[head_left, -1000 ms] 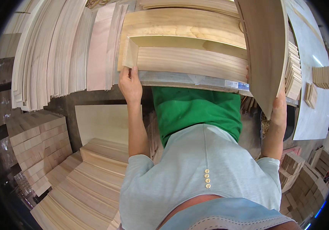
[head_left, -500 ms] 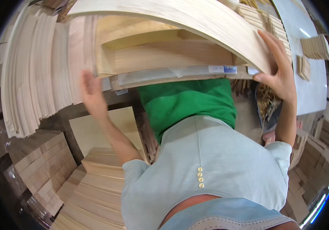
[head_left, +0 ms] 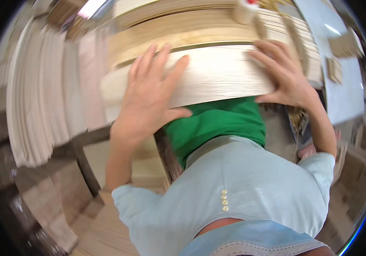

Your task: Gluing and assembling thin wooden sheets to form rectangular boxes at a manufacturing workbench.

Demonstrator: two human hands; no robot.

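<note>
Both hands lie flat on a pale wooden board (head_left: 217, 81), which rests atop a stack of boards (head_left: 183, 30). The left hand (head_left: 149, 102) spreads open-palmed over its near-left edge; the right hand (head_left: 285, 77) presses open on its right end. Neither grip closes around it.

Left hand (head_left: 149, 100), right hand (head_left: 285, 77) flat, splayed.
</note>
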